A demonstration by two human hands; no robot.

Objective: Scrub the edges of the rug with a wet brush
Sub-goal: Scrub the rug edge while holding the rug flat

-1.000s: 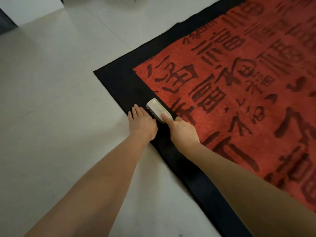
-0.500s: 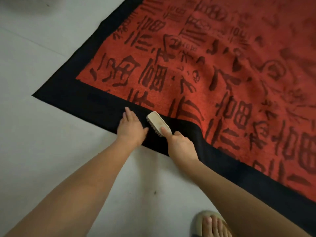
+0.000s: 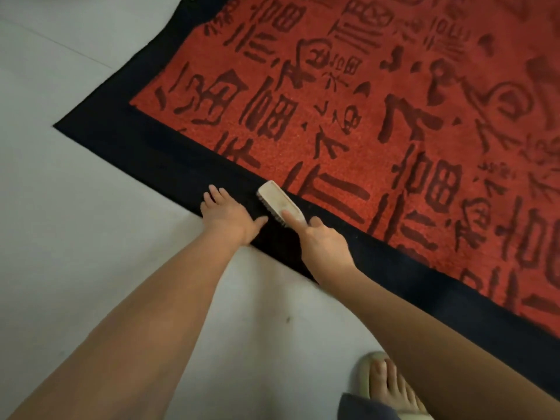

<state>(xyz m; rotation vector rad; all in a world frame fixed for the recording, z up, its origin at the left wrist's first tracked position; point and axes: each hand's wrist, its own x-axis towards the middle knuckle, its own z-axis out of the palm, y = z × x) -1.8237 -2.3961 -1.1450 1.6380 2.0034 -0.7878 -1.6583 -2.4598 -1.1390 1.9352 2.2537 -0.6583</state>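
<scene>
A red rug (image 3: 348,122) printed with dark characters lies on the floor, framed by a black border (image 3: 157,159). My right hand (image 3: 321,241) grips a pale scrub brush (image 3: 280,203) by its near end, index finger along its back, bristles down on the black border by the red field. My left hand (image 3: 227,215) presses flat on the border's outer edge just left of the brush, fingers straight, thumb pointing toward the brush.
Pale tiled floor (image 3: 91,237) surrounds the rug at left and front. The rug's corner (image 3: 57,125) points left. My foot in a light slipper (image 3: 391,386) stands on the floor at the lower right, close to the border.
The view has swung so the rug's near edge runs more diagonally and the corner sits farther left. Both hands and the brush have shifted right along the border. My slippered foot has come into view.
</scene>
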